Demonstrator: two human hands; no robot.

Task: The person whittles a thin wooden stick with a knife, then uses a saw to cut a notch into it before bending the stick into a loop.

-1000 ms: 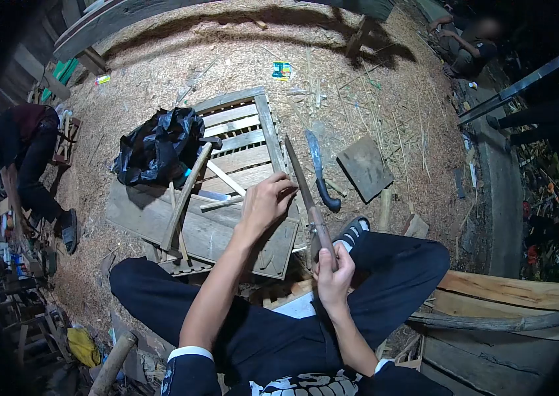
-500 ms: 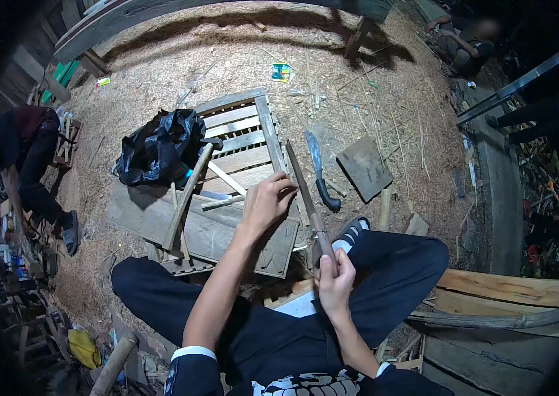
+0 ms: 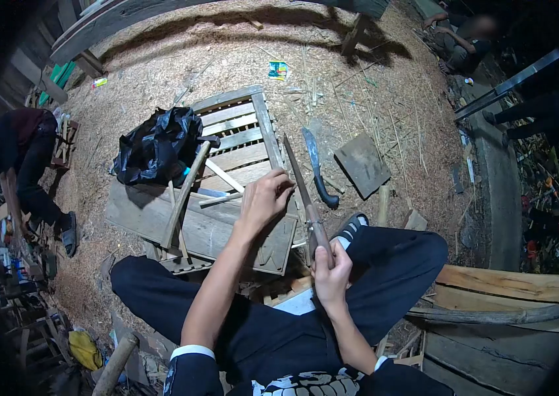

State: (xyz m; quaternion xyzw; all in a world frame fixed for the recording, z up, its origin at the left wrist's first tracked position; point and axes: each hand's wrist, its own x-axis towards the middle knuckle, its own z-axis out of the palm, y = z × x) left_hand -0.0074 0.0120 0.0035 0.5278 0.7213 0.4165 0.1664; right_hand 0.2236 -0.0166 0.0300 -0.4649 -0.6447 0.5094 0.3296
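Note:
My right hand (image 3: 332, 274) is closed around the wooden handle of a long, narrow-bladed knife (image 3: 300, 177), its blade pointing away from me. Close to the left side of that blade, my left hand (image 3: 265, 198) has its fingers curled, thumb and fingertips together; whatever they may hold is too small to make out. Under the left hand lies a worn board (image 3: 207, 228) on a slatted wooden panel (image 3: 263, 119). A hammer (image 3: 190, 185) and thin wood strips (image 3: 224, 175) rest on the board. Beyond the knife, a machete (image 3: 315, 162) with a dark curved handle lies on the ground.
A black plastic bag (image 3: 157, 145) sits on the panel's left side. To the right lies a square wooden board (image 3: 362, 165). Sawdust and sticks cover the ground. One person (image 3: 25, 165) bends at the left; others are at the upper right. Planks (image 3: 510, 284) stand at my right.
The knife handle and my right hand have shifted slightly left. My left hand stays about where it was. The standing person at the right has moved their legs.

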